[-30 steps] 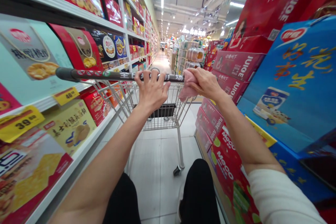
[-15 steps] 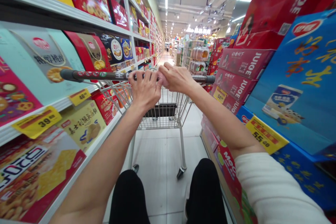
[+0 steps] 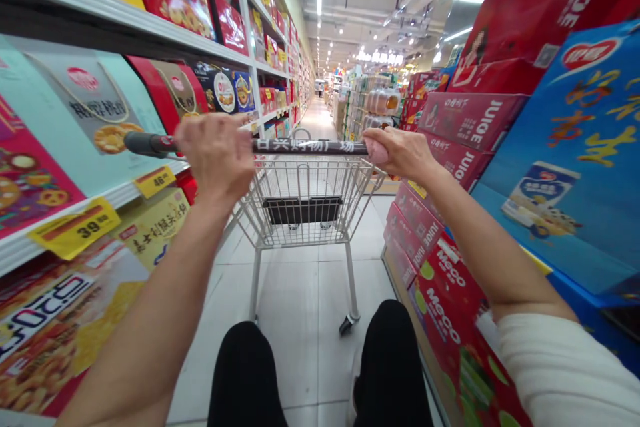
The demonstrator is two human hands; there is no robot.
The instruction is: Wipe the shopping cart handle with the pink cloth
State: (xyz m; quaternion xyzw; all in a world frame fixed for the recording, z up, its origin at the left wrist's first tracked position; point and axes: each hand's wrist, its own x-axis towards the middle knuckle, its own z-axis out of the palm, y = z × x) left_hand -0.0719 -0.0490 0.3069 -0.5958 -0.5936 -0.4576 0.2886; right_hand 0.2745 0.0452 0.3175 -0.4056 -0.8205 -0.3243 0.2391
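A wire shopping cart (image 3: 305, 177) stands right ahead of me, its dark handle (image 3: 310, 146) with white lettering running crosswise. My right hand (image 3: 403, 152) is closed around a wad of pink cloth (image 3: 377, 149), pressed against the handle near its right end. At the left part of the handle is my left hand (image 3: 215, 157), smeared by motion. It covers the bar there, and I cannot make out how its fingers lie. A black panel (image 3: 303, 210) shows inside the cart's basket.
Shelves with gift boxes (image 3: 100, 100) and yellow price tags (image 3: 75, 228) line the left side close by. Stacked red drink cartons (image 3: 445, 287) and a large blue box (image 3: 560, 167) crowd the right. A tiled floor (image 3: 295, 327) lies under the cart.
My hands have moved apart from the middle of the handle, the left one leftward, the right one rightward with the pink cloth. The handle's lettering is now uncovered. The cart has barely shifted.
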